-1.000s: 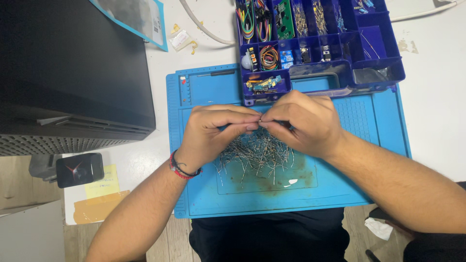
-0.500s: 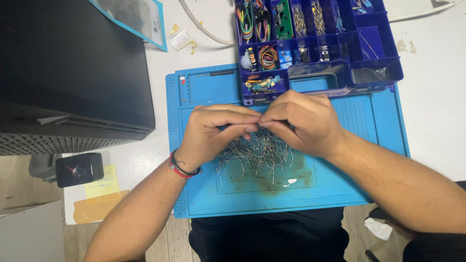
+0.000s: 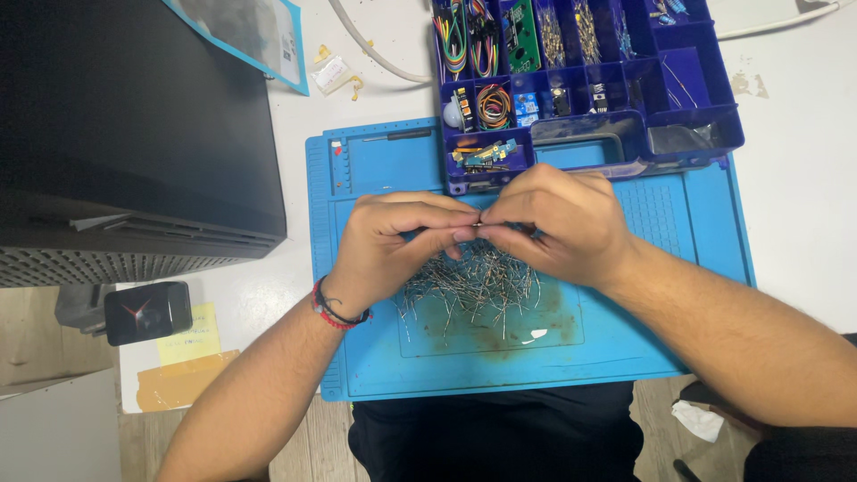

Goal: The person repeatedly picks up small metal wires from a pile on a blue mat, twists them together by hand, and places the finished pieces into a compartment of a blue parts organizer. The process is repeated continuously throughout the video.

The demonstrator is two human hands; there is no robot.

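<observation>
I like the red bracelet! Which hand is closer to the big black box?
The left hand. It sits just right of the black box; the right hand is farther, beyond the left one.

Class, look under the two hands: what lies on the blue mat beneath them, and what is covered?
A loose pile of thin metal wire pieces lies on the blue mat. The left hand and right hand hide the pile's top edge.

Electronics workbench. Shown by blue silicone soldering mat point(image 3: 678, 348), purple compartment box point(image 3: 687, 134) stocked with jumper wires, resistors and small boards, pile of component leads point(image 3: 473, 286), black computer case point(image 3: 134, 125).
</observation>
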